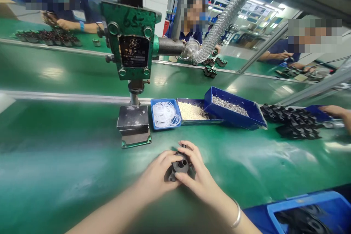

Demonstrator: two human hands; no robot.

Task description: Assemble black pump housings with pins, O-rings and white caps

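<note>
Both my hands are wrapped round one black plastic part (180, 165) with a round body and a short hollow tube on top. It is held just above the green bench, near its front. My left hand (160, 172) grips it from the left, thumb and fingers against the body. From the right, my right hand (197, 175) closes on it, with fingers over the far side and thumb at the near side. The undersides of the part are hidden by my fingers. Beyond my hands stands a green hand press (131, 40) over a black metal block (133, 117).
Behind my hands are a blue tray of clear rings (166, 114), a bin of cream pieces (192, 111) and a tilted blue bin of metal pieces (233, 111). Black parts (293, 120) lie right, near another person's hand (336, 111). A blue crate (274, 208) stands front right.
</note>
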